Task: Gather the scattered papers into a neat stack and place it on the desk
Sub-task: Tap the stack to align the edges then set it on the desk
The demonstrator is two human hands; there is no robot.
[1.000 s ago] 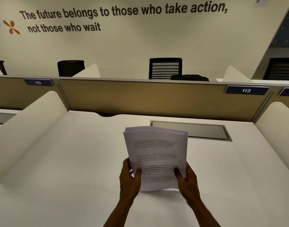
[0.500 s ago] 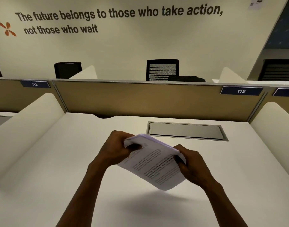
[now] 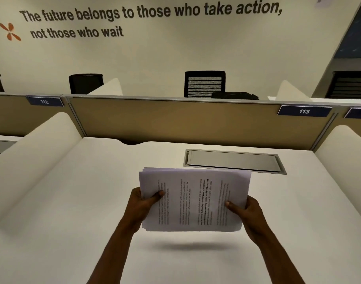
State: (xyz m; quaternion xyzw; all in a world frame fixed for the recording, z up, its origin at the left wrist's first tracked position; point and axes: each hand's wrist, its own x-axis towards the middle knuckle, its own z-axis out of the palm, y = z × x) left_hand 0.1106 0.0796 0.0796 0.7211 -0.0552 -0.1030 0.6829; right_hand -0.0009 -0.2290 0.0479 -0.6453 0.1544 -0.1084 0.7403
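Observation:
A stack of white printed papers (image 3: 194, 199) is held sideways above the white desk (image 3: 73, 232), its text lines running vertically and its shadow on the desk below. My left hand (image 3: 141, 206) grips the stack's left short edge, thumb on top. My right hand (image 3: 246, 212) grips the right short edge the same way. The sheet edges at the top left are slightly fanned.
A grey metal cable flap (image 3: 233, 160) is set into the desk just behind the stack. White curved dividers stand at the left (image 3: 32, 160) and right (image 3: 345, 158). A tan partition (image 3: 175, 121) labelled 113 closes the back, with black chairs beyond.
The stack stood upright in portrait one second ago, then was tipped and rotated between both hands. Now it is landscape and raised off the desk, with a hand at each short edge.

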